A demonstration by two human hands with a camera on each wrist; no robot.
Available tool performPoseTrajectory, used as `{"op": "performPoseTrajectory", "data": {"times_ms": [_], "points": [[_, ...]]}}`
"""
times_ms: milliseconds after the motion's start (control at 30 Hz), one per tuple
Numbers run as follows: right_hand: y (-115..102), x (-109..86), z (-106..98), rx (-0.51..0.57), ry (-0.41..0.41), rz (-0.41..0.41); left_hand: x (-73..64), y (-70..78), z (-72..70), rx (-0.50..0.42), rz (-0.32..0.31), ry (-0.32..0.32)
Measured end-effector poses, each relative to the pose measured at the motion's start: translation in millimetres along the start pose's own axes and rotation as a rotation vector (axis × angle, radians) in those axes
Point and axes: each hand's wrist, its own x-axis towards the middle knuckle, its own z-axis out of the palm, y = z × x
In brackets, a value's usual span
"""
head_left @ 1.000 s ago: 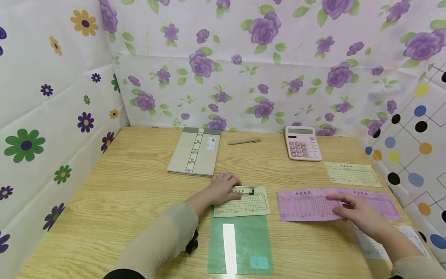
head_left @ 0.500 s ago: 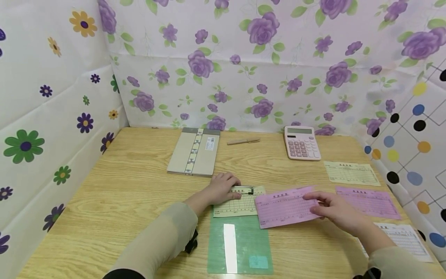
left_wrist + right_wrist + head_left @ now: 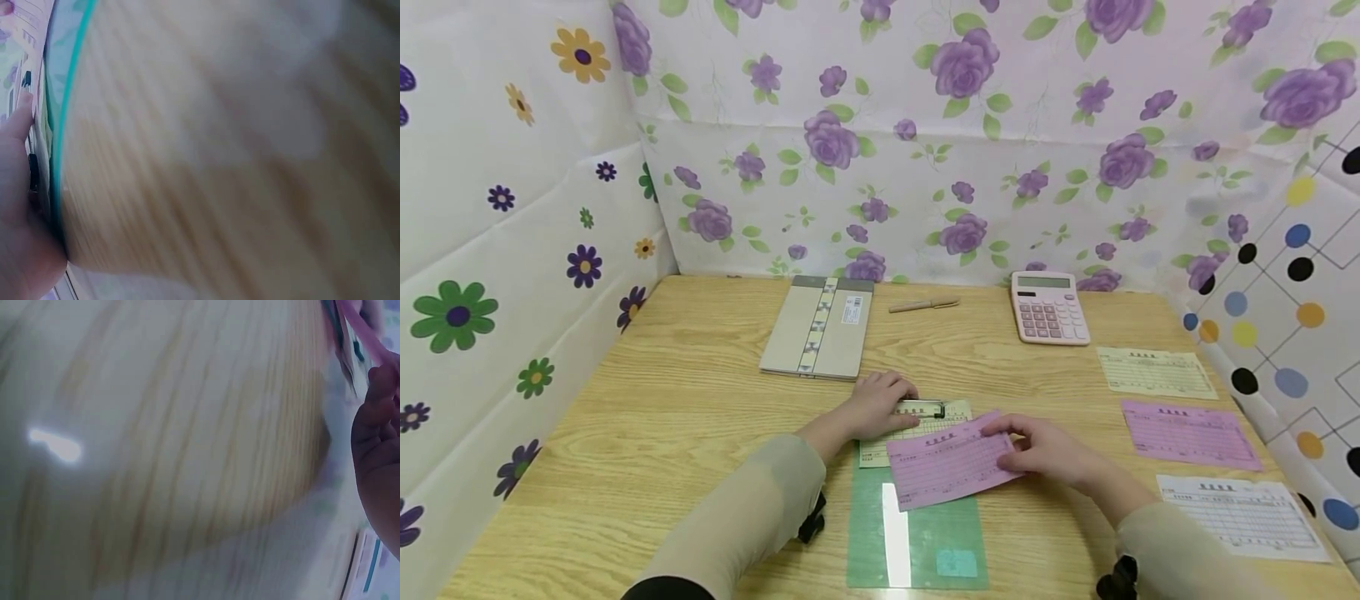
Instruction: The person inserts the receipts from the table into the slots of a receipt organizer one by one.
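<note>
Slip, pink, was pinched in right grip, partly over yellow slip and clipboard; left grip rested on clip, couldn't tell how tight.

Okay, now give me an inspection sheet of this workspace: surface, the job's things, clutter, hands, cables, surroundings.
Surface: wood-grain tabletop.
Job's things: green clipboard with a clipped yellow form; a held pink form overlaps both in the head view, contact unclear.
Clutter: beige notebook, pen, pink calculator; at the right, loose yellow form, loose pink form, white form.
Hands: left hand at the metal clip; right hand pinches the held pink form's right end.
Cables: nothing seen.
Surroundings: rose-print sheet behind, daisy-print sheet left, dotted sheet right.
</note>
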Motion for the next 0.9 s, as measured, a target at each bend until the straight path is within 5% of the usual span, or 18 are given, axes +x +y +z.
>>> {"op": "performPoseTrajectory", "data": {"times_ms": [233, 700, 900], "points": [[-12, 12.3, 17, -0.023, -0.024, -0.005, 1.4, 1.9, -0.7, -0.039, -0.042, 0.009], [-13, 27.9, 33, -0.200, 0.097, -0.040, 2.7, 8.0, -2.4, -0.009, -0.062, 0.016], [-12, 29.7, 42, -0.251, 0.168, -0.091, 3.9, 8.5, 1.1, -0.017, -0.072, 0.082]]}}
